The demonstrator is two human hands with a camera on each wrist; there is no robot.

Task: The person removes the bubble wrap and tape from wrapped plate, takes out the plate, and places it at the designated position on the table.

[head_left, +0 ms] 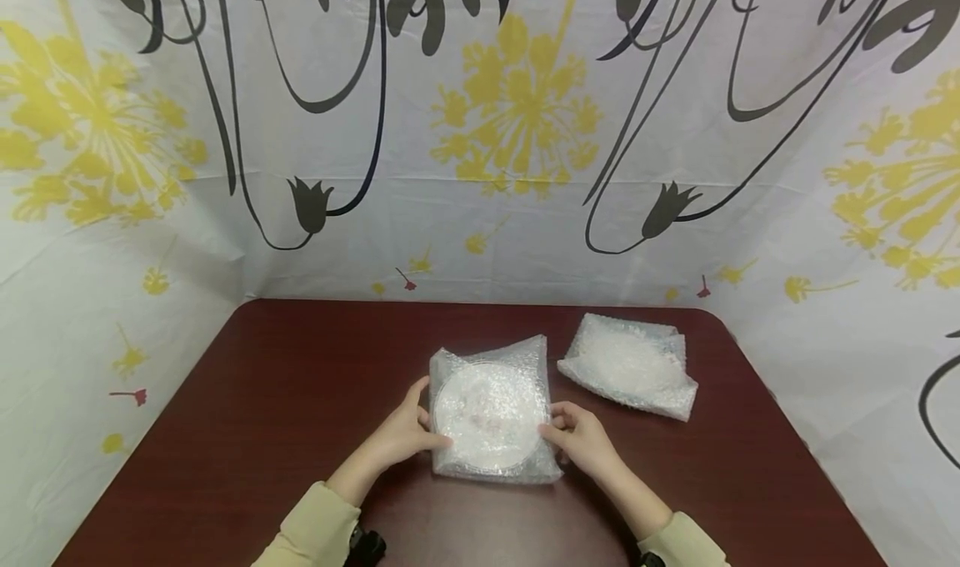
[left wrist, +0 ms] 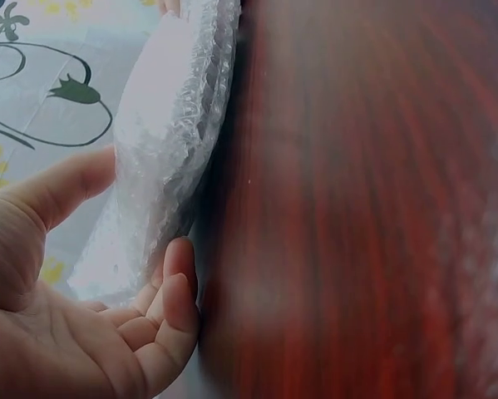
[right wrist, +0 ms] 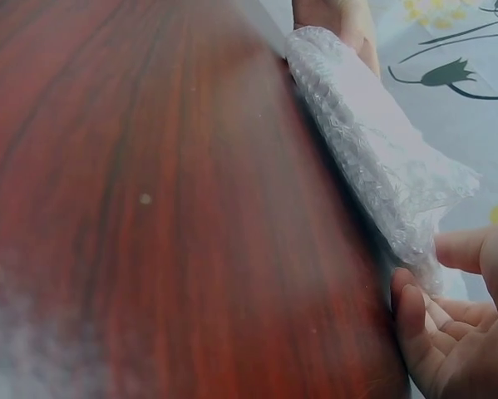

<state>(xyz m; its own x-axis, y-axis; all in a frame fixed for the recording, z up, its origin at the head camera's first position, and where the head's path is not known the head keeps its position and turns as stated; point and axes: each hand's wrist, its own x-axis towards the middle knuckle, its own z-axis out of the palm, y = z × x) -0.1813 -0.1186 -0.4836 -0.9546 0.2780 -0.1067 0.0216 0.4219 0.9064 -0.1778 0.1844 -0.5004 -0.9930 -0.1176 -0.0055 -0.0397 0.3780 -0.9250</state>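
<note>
On the left, a white wall covering [head_left: 45,317] with a large yellow flower print [head_left: 97,129] hangs beside a dark reddish-brown table [head_left: 300,367]. The tabletop has rounded far corners, and the wrist views show streaked wood grain. The covering runs on behind the far edge, printed there with looping lines and grey tulip shapes [head_left: 309,206]. Left of centre, the person's left hand [head_left: 405,428] reaches in from a beige sleeve [head_left: 318,525]; its thumb lies over the left edge of a bubble-wrapped package [head_left: 491,417] and its fingers bend in at that edge, pinching it. The package is at the middle of the table, roughly squarish, a round pale shape showing through the wrap; whether it lies flat or slightly raised, I cannot tell. Light reflects off the tabletop on its near side. The right hand [head_left: 585,442] pinches the right edge, thumb on top, fingers curled in. Farther right and back, apart from the first, a second bubble-wrapped bundle [head_left: 630,363] lies near the table's far right corner. At far right, the covering bears another yellow flower
</note>
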